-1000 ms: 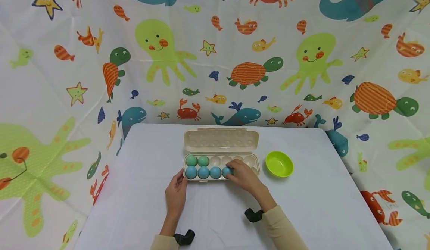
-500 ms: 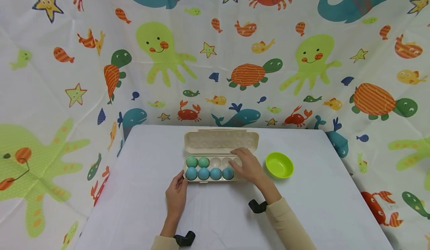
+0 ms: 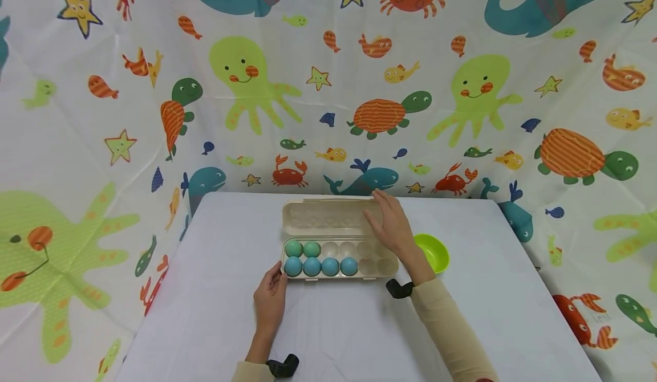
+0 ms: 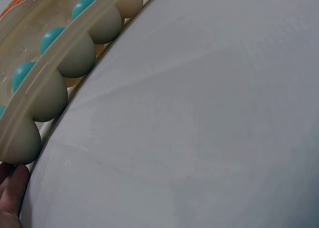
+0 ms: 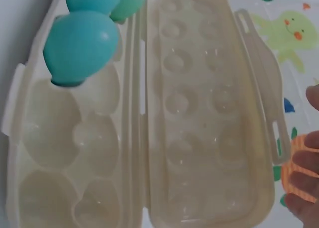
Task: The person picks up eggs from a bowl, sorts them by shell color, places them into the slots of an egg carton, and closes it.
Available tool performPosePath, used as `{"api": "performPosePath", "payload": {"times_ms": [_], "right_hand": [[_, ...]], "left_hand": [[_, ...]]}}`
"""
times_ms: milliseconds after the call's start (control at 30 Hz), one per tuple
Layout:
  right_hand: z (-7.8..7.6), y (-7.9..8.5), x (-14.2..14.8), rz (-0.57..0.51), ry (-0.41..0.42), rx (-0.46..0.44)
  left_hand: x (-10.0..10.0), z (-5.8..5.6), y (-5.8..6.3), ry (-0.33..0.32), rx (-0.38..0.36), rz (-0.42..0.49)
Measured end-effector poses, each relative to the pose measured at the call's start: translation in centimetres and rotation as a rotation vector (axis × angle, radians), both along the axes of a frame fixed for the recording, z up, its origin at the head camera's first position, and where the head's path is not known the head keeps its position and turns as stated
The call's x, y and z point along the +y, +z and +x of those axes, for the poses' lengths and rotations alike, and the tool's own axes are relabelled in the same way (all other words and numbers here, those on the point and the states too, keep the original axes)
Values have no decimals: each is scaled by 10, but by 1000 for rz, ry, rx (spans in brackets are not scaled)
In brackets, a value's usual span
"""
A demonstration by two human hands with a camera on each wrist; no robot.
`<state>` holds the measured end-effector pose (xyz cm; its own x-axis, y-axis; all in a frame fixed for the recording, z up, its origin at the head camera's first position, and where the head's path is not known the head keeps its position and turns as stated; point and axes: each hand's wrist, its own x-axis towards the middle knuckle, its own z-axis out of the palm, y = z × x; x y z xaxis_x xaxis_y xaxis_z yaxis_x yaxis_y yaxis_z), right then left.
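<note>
A beige egg carton [image 3: 369,276] lies on the table with its lid [image 3: 328,216] folded back. Several blue toy eggs [image 3: 330,266] fill the left part of its front row; two green eggs [image 3: 311,249] sit at the left of the back row. My left hand [image 3: 269,301] grips the carton's left front corner between thumb and fingers; its fingertips [image 4: 17,185] show in the left wrist view. At the lid's right end is my right hand [image 3: 394,225], holding nothing, its fingers [image 5: 306,161] spread beside the lid's outer edge in the right wrist view.
A lime green bowl [image 3: 436,254] stands right of the carton, partly behind my right forearm. The white-covered table [image 3: 231,228] ends at a hanging cloth [image 3: 318,23] printed with sea animals.
My right hand has let go of the rightmost blue egg, which now sits in the front row. It has risen and moved back to the lid's right end. The left hand stays put.
</note>
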<state>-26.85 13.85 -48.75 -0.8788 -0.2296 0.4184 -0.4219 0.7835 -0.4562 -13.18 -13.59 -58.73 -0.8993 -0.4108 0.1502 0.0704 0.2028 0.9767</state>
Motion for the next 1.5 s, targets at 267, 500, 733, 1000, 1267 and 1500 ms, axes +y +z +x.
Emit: {"api": "performPosePath", "payload": {"times_ms": [267, 500, 733, 1000, 1267, 1500], "right_hand": [[-15, -3, 8, 4, -61, -205], [-20, -11, 10, -22, -62, -246], [-18, -12, 11, -35, -59, -230], [-15, -15, 12, -36, -51, -219], [-8, -16, 12, -34, -59, -235], [4, -17, 13, -49, -65, -205]], "left_hand": [[1, 1, 0, 25, 20, 3], [-3, -4, -12, 6, -3, 8], [-9, -13, -38, 3, -15, 31], [-12, -13, -35, 14, -84, 20], [-12, -13, -35, 22, -97, 14], [-12, -14, -36, 16, -111, 21]]}}
